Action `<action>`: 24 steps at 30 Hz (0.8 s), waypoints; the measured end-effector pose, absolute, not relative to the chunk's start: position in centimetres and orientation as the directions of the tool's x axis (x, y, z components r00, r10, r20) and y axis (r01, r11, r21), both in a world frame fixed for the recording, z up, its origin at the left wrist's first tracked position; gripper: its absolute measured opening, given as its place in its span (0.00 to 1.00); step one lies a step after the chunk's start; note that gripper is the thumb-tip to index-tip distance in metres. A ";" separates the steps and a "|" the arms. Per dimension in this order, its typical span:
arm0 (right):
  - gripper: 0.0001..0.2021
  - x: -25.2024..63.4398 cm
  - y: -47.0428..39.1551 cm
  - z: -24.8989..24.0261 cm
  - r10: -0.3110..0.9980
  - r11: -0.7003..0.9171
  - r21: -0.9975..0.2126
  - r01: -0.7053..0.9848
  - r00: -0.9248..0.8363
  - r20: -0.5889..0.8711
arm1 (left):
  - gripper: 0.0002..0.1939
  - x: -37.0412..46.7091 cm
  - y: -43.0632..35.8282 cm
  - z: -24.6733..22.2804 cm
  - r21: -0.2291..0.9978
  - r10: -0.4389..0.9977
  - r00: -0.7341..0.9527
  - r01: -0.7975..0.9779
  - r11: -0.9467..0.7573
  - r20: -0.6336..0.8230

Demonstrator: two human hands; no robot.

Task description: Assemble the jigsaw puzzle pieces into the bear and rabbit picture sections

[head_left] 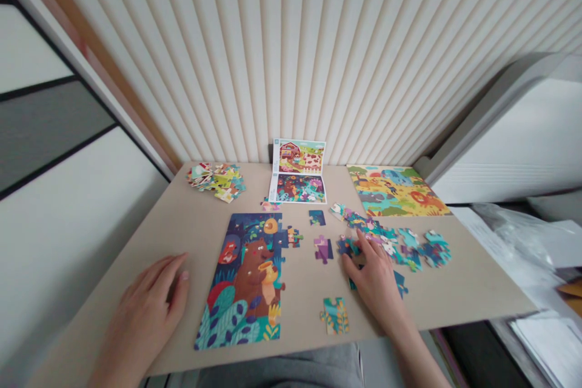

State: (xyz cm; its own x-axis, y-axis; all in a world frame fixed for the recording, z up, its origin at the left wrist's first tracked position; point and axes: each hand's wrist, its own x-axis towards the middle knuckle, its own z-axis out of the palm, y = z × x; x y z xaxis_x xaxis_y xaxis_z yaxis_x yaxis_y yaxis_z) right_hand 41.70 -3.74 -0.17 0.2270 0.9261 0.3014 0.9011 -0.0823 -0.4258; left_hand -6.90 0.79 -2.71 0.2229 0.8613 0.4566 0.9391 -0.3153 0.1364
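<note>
A jigsaw puzzle of a brown bear with a honey pot, partly assembled (248,279), lies flat in front of me. To its left my left hand (152,300) rests on the table, fingers stretched out and thumb apart, holding nothing. My right hand (375,270) is over the loose pieces on the right, its fingers apart. Its thumb and index finger are at a dark blue puzzle piece (346,246); whether they touch it I cannot tell. Part of the pile is hidden under this hand. Between hand and puzzle lie a purple piece (323,249), a blue piece (317,217) and a teal leafy piece (335,316).
A picture card (299,171) stands folded at the back against the pleated wall. Another heap of pieces (216,180) lies back left. An animal puzzle picture (397,190) lies back right. Papers and clear plastic (513,233) are beyond the table's right edge.
</note>
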 end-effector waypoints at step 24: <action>0.15 40.4 -4.5 1.2 0.870 -0.020 -0.539 0.842 0.280 0.406 | 0.23 -8.1 1.1 -4.1 0.102 0.859 0.231 0.946 -0.309 0.457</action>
State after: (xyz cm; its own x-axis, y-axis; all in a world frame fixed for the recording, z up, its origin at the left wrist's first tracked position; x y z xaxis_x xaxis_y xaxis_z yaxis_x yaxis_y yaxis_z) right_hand 40.42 -4.52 1.20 0.2800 0.8700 0.4058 0.8420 -0.0196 -0.5391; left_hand -8.07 1.13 -4.10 0.2309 0.8590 0.4569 0.9456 -0.3087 0.1024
